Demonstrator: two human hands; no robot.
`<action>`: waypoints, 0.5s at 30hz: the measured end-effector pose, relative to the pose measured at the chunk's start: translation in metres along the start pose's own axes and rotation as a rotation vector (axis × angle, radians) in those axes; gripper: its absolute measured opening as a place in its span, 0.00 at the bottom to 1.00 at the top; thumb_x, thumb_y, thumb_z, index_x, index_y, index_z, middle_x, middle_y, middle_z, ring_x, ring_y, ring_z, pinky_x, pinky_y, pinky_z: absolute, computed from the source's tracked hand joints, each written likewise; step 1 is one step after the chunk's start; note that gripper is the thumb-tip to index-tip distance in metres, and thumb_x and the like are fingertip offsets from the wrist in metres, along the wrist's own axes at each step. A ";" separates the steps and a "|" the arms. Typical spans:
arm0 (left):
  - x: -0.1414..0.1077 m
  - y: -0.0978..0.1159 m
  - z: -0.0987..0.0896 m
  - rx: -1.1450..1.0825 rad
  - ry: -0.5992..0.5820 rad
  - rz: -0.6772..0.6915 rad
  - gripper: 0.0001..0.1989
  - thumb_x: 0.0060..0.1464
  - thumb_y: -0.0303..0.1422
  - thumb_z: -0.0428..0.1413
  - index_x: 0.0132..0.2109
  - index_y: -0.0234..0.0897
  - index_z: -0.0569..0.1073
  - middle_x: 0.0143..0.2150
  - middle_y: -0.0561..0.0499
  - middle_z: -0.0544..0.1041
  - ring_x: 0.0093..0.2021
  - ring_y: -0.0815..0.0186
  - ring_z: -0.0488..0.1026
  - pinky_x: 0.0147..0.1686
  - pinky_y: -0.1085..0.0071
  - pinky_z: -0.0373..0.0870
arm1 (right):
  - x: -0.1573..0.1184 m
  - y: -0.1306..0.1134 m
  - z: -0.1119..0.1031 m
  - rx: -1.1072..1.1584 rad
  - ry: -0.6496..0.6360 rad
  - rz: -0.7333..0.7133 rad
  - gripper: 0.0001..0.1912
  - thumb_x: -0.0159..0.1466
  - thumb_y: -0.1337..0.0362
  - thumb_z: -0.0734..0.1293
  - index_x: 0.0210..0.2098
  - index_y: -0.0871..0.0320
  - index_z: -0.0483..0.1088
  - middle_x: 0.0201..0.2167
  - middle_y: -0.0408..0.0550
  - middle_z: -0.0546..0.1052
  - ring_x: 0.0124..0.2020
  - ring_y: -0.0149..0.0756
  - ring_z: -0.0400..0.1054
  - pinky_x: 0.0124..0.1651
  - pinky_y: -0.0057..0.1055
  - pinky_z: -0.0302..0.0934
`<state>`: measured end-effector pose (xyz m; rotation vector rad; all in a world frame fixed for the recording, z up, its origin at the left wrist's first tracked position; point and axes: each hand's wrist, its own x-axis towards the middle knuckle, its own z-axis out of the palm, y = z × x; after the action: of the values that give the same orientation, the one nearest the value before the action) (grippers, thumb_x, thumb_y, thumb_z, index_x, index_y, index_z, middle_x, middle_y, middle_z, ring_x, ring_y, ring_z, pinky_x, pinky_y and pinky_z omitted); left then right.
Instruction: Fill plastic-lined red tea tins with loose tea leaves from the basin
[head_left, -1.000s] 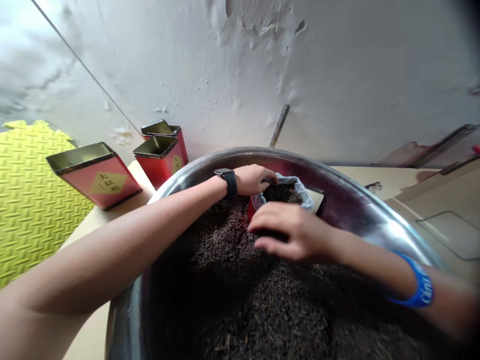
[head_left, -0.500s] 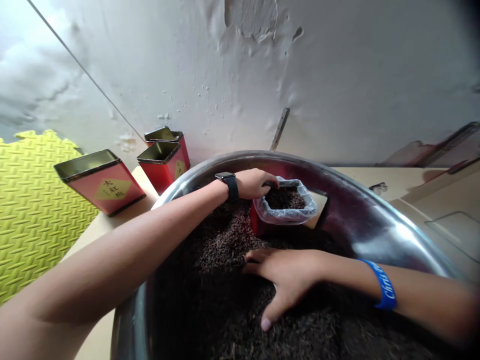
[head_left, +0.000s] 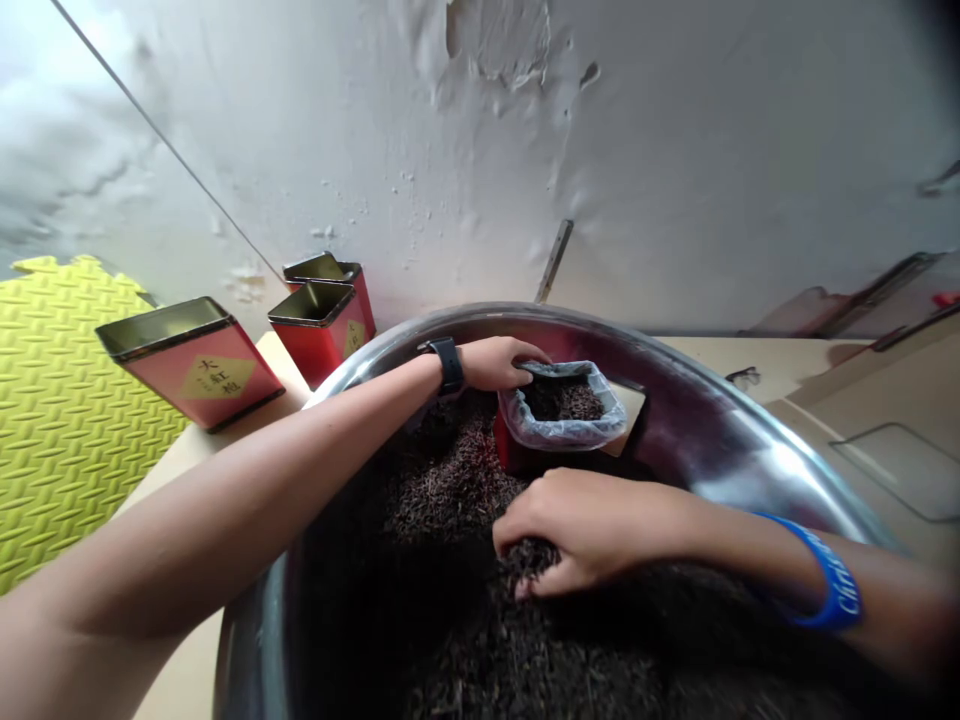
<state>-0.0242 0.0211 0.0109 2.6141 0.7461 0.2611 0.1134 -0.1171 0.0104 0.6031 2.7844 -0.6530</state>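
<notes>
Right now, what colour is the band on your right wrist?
The wristband is blue with white writing; the head view shows it best.

The tea tin [head_left: 191, 367] is pinkish red with a yellow diamond label (black characters on it), and the tea leaves [head_left: 457, 490] are near-black brown. The lime-yellow mat [head_left: 67, 430] has a raised diamond tread. The wristband [head_left: 821, 575] is bright blue with white lettering, the watch [head_left: 448, 365] black, the plastic liner [head_left: 562, 425] translucent grey.

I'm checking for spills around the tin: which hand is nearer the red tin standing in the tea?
Left. The left hand grips the plastic liner at the rim of the red tin. The right hand is apart from it, on the near side, with its fingers in the dark tea leaves.
</notes>
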 end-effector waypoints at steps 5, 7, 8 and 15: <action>-0.002 -0.002 -0.009 -0.179 -0.110 0.056 0.26 0.49 0.26 0.47 0.57 0.38 0.62 0.55 0.50 0.67 0.50 0.67 0.64 0.51 0.70 0.59 | -0.014 0.002 -0.030 -0.009 0.286 0.095 0.13 0.60 0.56 0.61 0.40 0.56 0.69 0.35 0.45 0.75 0.35 0.34 0.68 0.37 0.29 0.58; -0.001 -0.003 -0.009 -0.215 -0.122 0.077 0.26 0.49 0.27 0.48 0.58 0.37 0.61 0.54 0.49 0.68 0.51 0.66 0.64 0.51 0.69 0.59 | -0.019 0.014 -0.039 -0.057 0.430 0.174 0.14 0.61 0.56 0.61 0.40 0.56 0.69 0.38 0.46 0.75 0.38 0.35 0.68 0.40 0.30 0.58; 0.000 -0.003 -0.008 -0.223 -0.122 0.082 0.26 0.49 0.28 0.48 0.58 0.36 0.61 0.54 0.48 0.68 0.51 0.65 0.64 0.51 0.69 0.59 | -0.022 0.022 -0.043 -0.092 0.500 0.215 0.14 0.61 0.56 0.60 0.41 0.56 0.69 0.39 0.47 0.75 0.39 0.36 0.68 0.41 0.32 0.58; 0.003 -0.004 -0.007 -0.146 -0.099 0.028 0.25 0.47 0.27 0.48 0.55 0.34 0.64 0.50 0.47 0.70 0.46 0.65 0.66 0.47 0.70 0.61 | -0.035 0.053 -0.049 -0.263 0.691 0.321 0.17 0.58 0.56 0.63 0.45 0.55 0.68 0.45 0.46 0.73 0.45 0.38 0.66 0.47 0.34 0.58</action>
<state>-0.0254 0.0279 0.0159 2.4814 0.6329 0.1851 0.1626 -0.0630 0.0439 1.3913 3.1650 0.0098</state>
